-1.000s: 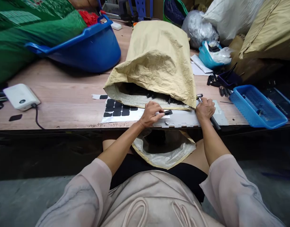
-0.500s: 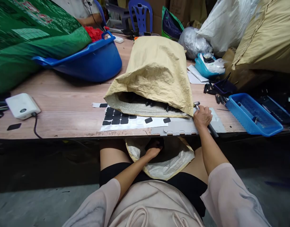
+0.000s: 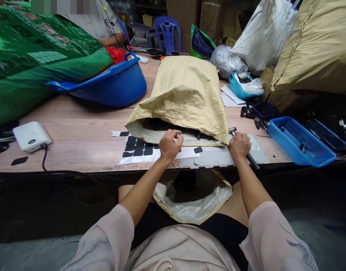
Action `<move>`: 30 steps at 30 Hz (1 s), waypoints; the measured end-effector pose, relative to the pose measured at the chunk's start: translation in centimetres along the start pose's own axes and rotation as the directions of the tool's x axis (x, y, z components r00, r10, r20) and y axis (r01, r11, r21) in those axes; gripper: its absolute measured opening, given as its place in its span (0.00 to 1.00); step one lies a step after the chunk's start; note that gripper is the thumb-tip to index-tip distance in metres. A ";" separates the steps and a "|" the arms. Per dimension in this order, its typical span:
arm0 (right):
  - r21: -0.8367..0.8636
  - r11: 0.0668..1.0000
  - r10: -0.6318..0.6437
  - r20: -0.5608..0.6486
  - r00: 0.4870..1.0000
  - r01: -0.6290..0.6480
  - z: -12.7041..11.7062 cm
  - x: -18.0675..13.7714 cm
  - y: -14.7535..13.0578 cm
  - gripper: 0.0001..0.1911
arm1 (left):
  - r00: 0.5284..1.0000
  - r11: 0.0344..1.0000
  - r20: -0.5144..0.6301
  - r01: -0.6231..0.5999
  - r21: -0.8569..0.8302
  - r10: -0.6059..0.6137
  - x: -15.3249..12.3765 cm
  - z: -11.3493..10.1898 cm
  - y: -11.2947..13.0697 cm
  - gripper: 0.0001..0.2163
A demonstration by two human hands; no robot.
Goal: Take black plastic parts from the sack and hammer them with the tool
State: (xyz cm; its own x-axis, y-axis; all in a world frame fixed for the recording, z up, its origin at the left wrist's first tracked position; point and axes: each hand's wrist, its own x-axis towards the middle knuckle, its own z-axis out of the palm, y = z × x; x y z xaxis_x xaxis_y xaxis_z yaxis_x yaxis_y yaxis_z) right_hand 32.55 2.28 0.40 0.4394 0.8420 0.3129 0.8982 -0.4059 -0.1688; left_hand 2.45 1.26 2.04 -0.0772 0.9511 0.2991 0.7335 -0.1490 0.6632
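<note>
A green sack and a blue tub crowd the counter's left side, a white box before them. Black stickers lie partly under the tan sack, mid-counter, mouth towards the person. At that mouth is the left hand, fingers curled — whether around anything, I cannot tell. The right hand grips a black-handled tool, covering its middle; a blue basket stands farther right. Dark contents in the tan sack are hard to make out; the frame crops the green one.
</note>
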 end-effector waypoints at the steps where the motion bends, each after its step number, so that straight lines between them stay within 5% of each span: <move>1: -0.002 1.000 0.003 0.004 1.000 -0.003 -0.1 0.0 0.0 0.20 | 0.998 0.996 -0.017 0.060 0.072 -0.059 1.9 0.1 -0.5 0.09; 4: -0.009 1.000 0.002 0.008 1.000 -0.002 -0.2 -0.1 -0.1 0.21 | 0.991 0.967 0.022 0.123 0.221 -0.131 5.1 0.8 -1.9 0.09; 7: -0.014 1.000 -0.007 0.008 1.000 0.007 -0.1 -0.1 -0.1 0.21 | 0.987 0.953 0.029 0.142 0.267 -0.156 5.4 1.3 -2.6 0.08; 12: -0.019 1.000 -0.001 0.016 1.000 0.002 -0.1 0.0 0.0 0.21 | 0.975 0.950 0.058 0.193 0.244 -0.213 3.7 0.3 -3.4 0.06; 19: -0.016 1.000 0.008 0.023 1.000 -0.008 -0.2 -0.1 -0.2 0.21 | 0.996 0.987 0.041 0.067 0.146 -0.073 -0.3 -1.3 -3.2 0.03; 25: -0.009 1.000 0.004 0.014 1.000 -0.004 0.0 0.0 0.0 0.21 | 0.998 0.998 0.059 -0.022 0.064 0.018 -4.0 1.0 -0.5 0.08; 30: -0.006 1.000 0.007 0.014 1.000 -0.007 -0.2 0.0 -0.1 0.21 | 0.976 0.990 0.197 -0.112 0.084 0.094 -4.8 2.1 0.6 0.13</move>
State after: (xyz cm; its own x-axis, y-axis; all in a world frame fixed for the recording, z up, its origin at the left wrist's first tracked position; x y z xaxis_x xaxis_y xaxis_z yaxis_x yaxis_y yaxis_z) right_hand 32.47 2.23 0.55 0.4456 0.8440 0.2985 0.8951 -0.4142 -0.1651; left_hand 4.72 -2.78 -0.43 0.1265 0.9676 0.2185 0.7916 -0.2312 0.5656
